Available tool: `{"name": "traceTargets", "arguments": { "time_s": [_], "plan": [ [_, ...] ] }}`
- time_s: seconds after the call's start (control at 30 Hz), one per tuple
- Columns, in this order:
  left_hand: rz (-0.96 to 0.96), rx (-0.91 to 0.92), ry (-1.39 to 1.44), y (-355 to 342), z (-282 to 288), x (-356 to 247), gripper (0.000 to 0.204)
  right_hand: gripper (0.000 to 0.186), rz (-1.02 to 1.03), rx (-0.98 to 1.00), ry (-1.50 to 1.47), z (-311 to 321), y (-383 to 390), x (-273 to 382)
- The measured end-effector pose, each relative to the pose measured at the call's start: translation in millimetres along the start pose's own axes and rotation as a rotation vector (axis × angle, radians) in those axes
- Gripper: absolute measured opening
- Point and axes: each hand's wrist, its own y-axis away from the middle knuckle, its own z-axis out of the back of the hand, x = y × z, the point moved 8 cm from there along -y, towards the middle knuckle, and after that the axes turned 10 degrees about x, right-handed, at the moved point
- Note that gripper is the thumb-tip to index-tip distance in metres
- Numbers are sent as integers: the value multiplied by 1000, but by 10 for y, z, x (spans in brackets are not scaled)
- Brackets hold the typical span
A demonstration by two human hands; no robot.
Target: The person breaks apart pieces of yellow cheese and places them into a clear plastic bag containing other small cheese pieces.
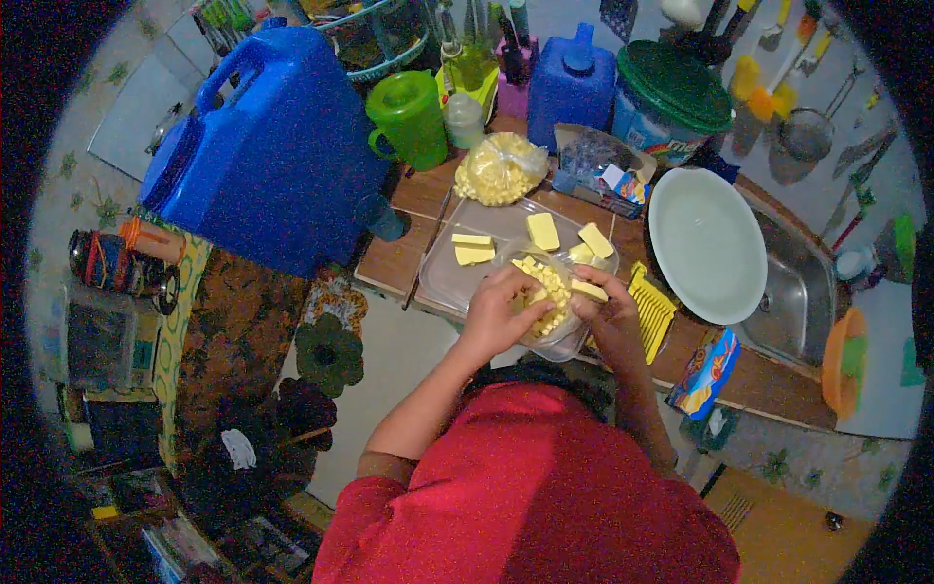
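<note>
My left hand curls around the near left side of a clear plastic bag, thumb over the pale yellow cubes inside. Between the fingers of my right hand is a yellow cheese block, held at the bag's right side. Under and beyond the bag lies a clear plastic tray. On it sit a cut cheese piece at left, another cheese block at the middle and a cheese piece at right. A tied bag of cubes rests against the tray's far edge.
A yellow slotted tool lies right of my hand, near a blue packet. Beyond it a large pale oval basin leans over the metal sink. A big blue jug and green pitcher stand left.
</note>
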Motion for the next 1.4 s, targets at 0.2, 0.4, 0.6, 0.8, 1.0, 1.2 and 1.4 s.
{"name": "traceTargets", "arguments": {
  "time_s": [0.2, 0.4, 0.6, 0.8, 1.0, 1.2, 1.4],
  "plan": [
    [12, -15, -209, -47, -95, 94, 28, 37, -2, -3, -30, 18, -114, -145],
    [82, 41, -376, -104, -117, 100, 32, 34, -42, -18, -55, 22, -201, -336],
    [63, 23, -394, -81, -151, 134, 32, 32, -63, -35, 58, 76, -158, -387],
    [13, -16, -510, -32, -164, 87, 30, 31, -113, -57, 53, 101, -129, -419],
    [63, 63, -459, -34, -185, 273, 16, 32, -51, -95, 124, 200, -113, -473],
    [36, 27, -467, -14, -160, 236, 20, 31, -35, -126, 138, 81, -144, -251],
    [97, -18, -511, 46, -63, 270, 31, 30, -41, -103, 370, 171, -197, -540]
  ]
}}
